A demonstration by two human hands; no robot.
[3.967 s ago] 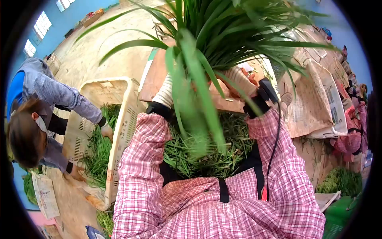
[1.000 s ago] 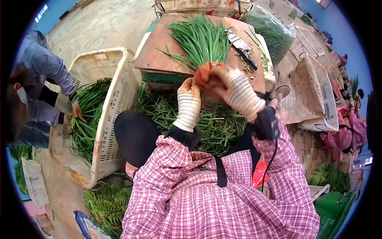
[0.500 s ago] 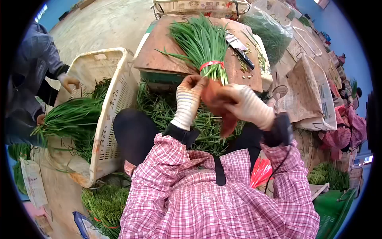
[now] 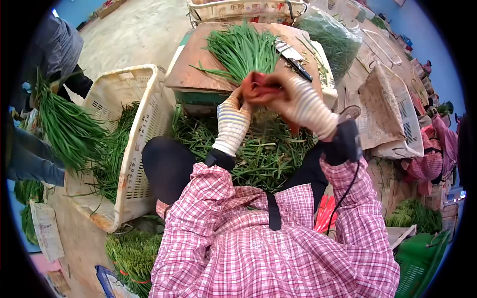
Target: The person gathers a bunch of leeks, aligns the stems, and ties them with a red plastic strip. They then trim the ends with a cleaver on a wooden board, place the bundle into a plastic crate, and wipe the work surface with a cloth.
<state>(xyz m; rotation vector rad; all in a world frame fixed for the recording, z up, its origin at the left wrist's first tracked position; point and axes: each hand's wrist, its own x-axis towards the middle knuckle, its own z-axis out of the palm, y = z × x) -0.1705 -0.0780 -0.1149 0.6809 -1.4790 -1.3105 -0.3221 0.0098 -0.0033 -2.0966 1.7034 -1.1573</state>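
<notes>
A bunch of long green leaves (image 4: 243, 52), looking like garlic chives, lies on the brown board (image 4: 191, 69) in front of me. Its stem end is covered by a reddish-brown cloth (image 4: 262, 88), crumpled between my hands. My left hand (image 4: 233, 111), in a striped work glove, has its fingers closed at the cloth's left edge. From the right, my right hand (image 4: 293, 97), gloved alike and slightly blurred, grips the cloth. Whether either hand also holds the stems is hidden. Right of the bunch lies a knife (image 4: 297, 64) with a black handle.
A cream crate (image 4: 141, 124) holding loose greens stands left; beside it a person (image 4: 59, 44) holds a drooping bunch (image 4: 67, 129). Leaf trimmings (image 4: 268, 154) cover the floor between my knees. A plastic bag of greens (image 4: 330, 42) and another crate (image 4: 392, 109) stand right.
The cloth has moved up from hanging below the stems to around them, covering the red band. My right hand has risen slightly. The person at left has lifted their bunch.
</notes>
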